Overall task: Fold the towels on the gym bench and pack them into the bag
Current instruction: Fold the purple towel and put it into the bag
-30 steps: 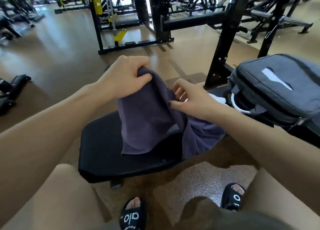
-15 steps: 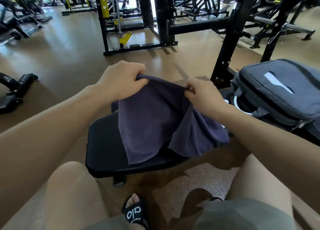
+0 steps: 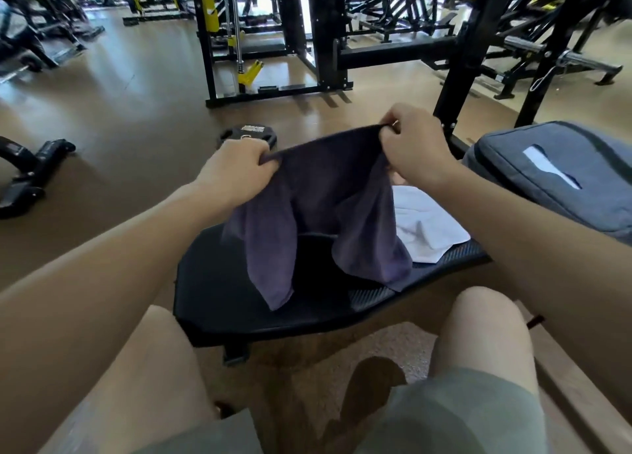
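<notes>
A dark purple towel (image 3: 328, 193) hangs stretched between my two hands above the black gym bench (image 3: 232, 282). My left hand (image 3: 236, 166) grips its top edge at the left corner. My right hand (image 3: 410, 146) pinches the same edge at the right corner. The towel's two lower ends droop down onto the bench pad. A white towel (image 3: 424, 228) lies flat on the bench to the right, partly behind the purple one. The grey bag (image 3: 554, 176) sits at the bench's right end, beyond my right forearm.
A black upright post (image 3: 468, 57) of a rack stands just behind the bench. A black weight plate (image 3: 248, 134) lies on the brown floor beyond my left hand. More gym machines fill the background. My bare knees are in front of the bench.
Both hands have risen and moved apart, pulling the purple towel's top edge taut. The towel lifted off the white towel, which now shows on the bench.
</notes>
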A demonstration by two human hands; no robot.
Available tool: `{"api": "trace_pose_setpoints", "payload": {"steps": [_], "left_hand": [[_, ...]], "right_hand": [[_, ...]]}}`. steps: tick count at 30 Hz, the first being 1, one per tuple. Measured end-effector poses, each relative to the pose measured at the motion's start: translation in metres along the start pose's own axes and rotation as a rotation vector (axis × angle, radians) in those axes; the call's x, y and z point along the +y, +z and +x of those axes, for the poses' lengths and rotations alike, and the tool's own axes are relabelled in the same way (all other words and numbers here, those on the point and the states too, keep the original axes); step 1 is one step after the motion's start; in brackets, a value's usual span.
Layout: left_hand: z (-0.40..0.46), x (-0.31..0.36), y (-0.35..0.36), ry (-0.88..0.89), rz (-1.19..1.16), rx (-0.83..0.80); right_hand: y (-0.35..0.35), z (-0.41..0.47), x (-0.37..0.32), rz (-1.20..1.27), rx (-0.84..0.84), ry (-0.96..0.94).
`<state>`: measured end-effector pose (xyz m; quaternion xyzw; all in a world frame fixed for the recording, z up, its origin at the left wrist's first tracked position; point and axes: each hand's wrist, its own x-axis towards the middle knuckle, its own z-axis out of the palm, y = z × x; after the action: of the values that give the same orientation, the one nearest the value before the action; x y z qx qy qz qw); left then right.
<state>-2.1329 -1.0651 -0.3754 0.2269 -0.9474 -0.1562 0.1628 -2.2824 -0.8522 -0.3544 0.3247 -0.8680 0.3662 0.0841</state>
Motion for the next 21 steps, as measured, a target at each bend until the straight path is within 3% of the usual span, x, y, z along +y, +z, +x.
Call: {"api": "trace_pose_setpoints", "payload": {"steps": [3, 7, 9, 13, 18, 21], "left_hand": [[0.003, 0.002, 0.001, -0.007, -0.147, 0.097], [0.008, 0.017, -0.003, -0.012, -0.268, -0.010], [0.008, 0.024, -0.004, 0.021, -0.292, -0.017], [0.004, 0.039, -0.001, 0.054, -0.235, -0.044], [0.013, 0.022, -0.012, -0.161, -0.293, -0.049], [0.015, 0.010, -0.011, -0.272, -0.331, -0.067]], "right_hand": [[0.002, 0.003, -0.002, 0.144, -0.020, 0.105], [0.015, 0.006, -0.014, 0.528, -0.201, 0.340], [0.019, 0.004, -0.023, 0.615, -0.292, 0.365], [0.026, -0.003, -0.035, 0.586, -0.371, 0.342], [0.021, 0.005, -0.015, 0.485, -0.190, 0.364], [0.020, 0.002, -0.009, 0.466, -0.221, 0.347]]}}
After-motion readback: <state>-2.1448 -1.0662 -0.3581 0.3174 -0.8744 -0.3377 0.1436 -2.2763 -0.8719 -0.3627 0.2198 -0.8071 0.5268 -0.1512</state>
